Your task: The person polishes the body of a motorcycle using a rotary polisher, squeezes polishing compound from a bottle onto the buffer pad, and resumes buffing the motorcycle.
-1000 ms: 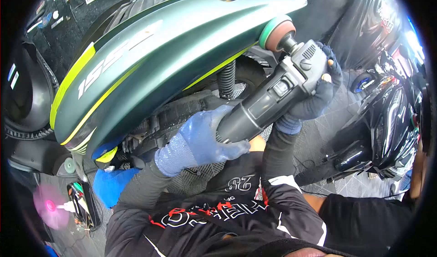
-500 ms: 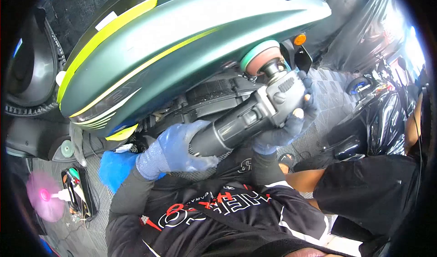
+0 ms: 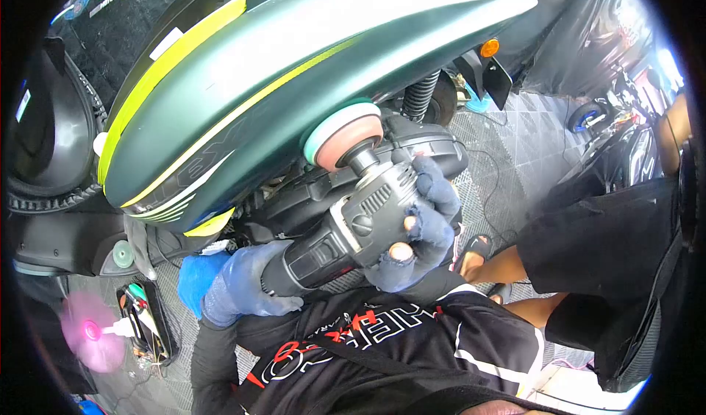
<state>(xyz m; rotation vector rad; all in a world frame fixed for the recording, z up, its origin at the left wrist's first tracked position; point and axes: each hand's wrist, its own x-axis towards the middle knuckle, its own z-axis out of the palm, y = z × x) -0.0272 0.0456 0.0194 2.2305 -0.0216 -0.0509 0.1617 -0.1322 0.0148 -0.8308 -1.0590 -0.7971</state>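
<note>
While my left hand (image 3: 254, 279) wraps the rear of the polisher (image 3: 334, 238), my right hand (image 3: 426, 231) cups its head, fingers bent. Both grips closed round it. Polisher slants up and forward, pad (image 3: 351, 137) at the lower edge of the panel (image 3: 287, 113).

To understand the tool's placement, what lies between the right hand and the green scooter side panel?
In the head view, the rotary polisher lies there: front housing, spindle and round pad separate the right hand from the side panel.
</note>
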